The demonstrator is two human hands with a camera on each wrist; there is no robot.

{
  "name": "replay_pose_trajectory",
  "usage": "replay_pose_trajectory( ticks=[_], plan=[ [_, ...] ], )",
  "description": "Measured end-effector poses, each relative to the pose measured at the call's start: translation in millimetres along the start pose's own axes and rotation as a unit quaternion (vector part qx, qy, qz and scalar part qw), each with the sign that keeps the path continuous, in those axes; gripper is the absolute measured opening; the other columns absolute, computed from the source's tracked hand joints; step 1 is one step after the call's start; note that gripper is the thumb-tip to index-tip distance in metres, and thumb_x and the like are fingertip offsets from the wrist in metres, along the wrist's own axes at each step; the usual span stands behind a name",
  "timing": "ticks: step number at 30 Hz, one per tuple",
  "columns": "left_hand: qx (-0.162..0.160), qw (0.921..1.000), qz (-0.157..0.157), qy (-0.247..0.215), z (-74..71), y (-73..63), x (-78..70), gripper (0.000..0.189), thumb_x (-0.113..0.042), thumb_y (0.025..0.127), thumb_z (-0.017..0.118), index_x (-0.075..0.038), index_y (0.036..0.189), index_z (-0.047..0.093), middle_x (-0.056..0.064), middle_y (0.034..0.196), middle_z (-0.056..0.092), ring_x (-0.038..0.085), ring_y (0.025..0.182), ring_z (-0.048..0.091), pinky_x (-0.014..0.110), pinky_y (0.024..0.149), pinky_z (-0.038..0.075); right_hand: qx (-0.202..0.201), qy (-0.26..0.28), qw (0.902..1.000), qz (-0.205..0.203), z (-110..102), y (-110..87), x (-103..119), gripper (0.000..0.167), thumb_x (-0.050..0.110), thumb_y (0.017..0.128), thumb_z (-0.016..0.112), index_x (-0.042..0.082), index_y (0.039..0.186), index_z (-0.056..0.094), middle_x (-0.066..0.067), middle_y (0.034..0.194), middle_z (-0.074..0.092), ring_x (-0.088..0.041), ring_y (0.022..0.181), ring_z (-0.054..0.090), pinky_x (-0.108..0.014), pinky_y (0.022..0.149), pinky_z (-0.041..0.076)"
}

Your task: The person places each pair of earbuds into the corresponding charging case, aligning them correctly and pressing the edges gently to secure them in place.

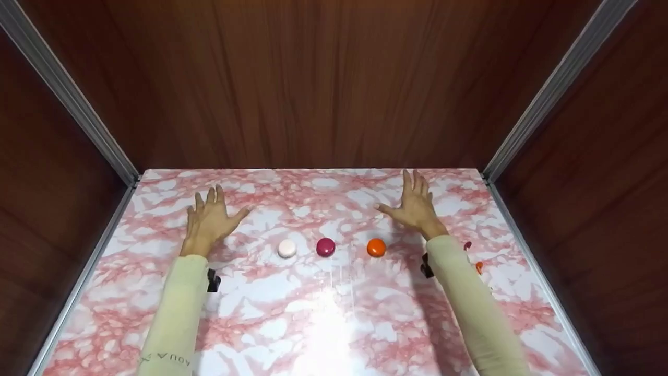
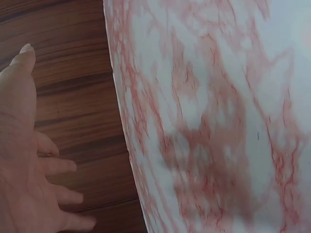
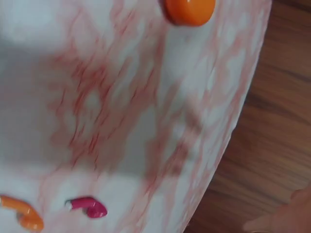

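Observation:
My left hand (image 1: 210, 222) is held above the left part of the table, fingers spread and holding nothing. Above the right part my right hand (image 1: 416, 206) is spread the same way, also holding nothing. Between them, in a row, lie three glossy round cases: a white case (image 1: 287, 248), a magenta case (image 1: 325, 247) and an orange case (image 1: 376, 247), the last nearest my right hand. Beside my right sleeve are a magenta earbud (image 3: 87, 206) and an orange earbud (image 3: 23, 212), clearest in the right wrist view.
The red-and-white marbled table (image 1: 250, 324) is bounded by dark wood-grain panels (image 1: 313, 83) at the back and both sides. Metal rails (image 1: 558, 68) run along the corners. A bright light reflection lies on the table's near middle.

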State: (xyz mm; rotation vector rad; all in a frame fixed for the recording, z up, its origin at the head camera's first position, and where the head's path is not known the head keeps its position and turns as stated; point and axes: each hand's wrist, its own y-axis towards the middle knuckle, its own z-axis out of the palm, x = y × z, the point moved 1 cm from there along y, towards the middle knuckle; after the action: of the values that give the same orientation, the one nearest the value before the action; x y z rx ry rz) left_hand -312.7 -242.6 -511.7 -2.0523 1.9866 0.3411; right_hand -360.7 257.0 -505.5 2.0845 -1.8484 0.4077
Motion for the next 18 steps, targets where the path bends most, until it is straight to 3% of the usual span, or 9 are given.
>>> replay_pose_trajectory(
  ticks=[4,7,13,18],
  plan=[
    [-0.011,0.9994,0.007,-0.033,2.6,-2.3,-1.6,0.107,-0.078,0.099,0.04,0.005,0.164,0.024,0.032,0.167,0.029,0.061,0.152,0.026,0.075,0.119,0.031,-0.028,0.023,0.999,-0.025,5,-1.7,11,0.124,0.075,0.084,0.072,0.008,0.169,0.01,-0.027,0.174,0.006,-0.048,0.161,0.007,-0.068,0.128,0.024],
    [-0.019,0.9982,0.011,-0.055,3.2,-4.8,-4.0,0.099,-0.075,0.1,0.041,0.004,0.16,0.034,0.032,0.161,0.039,0.056,0.145,0.038,0.073,0.115,0.038,-0.03,0.046,0.9977,-0.039,8,-2.2,21,0.121,0.072,0.084,0.073,0.007,0.168,0.015,-0.025,0.173,0.011,-0.046,0.161,0.013,-0.066,0.124,0.034],
    [-0.002,0.9944,0.002,-0.106,7.1,-11.7,-10.0,0.098,-0.081,0.098,0.039,0.0,0.153,0.047,0.025,0.149,0.052,0.05,0.133,0.054,0.068,0.11,0.045,-0.003,0.072,0.9958,-0.057,19,-6.0,40,0.104,0.059,0.09,0.074,0.003,0.164,0.026,-0.025,0.168,0.028,-0.044,0.155,0.032,-0.062,0.126,0.035],
    [0.019,0.99,0.003,-0.14,13.0,-17.0,-14.3,0.096,-0.079,0.099,0.04,0.002,0.15,0.054,0.024,0.151,0.053,0.048,0.136,0.054,0.065,0.114,0.043,0.021,0.12,0.9906,-0.061,30,-11.5,54,0.089,0.047,0.093,0.075,0.001,0.16,0.036,-0.024,0.162,0.042,-0.043,0.148,0.045,-0.057,0.125,0.038]
  ],
)
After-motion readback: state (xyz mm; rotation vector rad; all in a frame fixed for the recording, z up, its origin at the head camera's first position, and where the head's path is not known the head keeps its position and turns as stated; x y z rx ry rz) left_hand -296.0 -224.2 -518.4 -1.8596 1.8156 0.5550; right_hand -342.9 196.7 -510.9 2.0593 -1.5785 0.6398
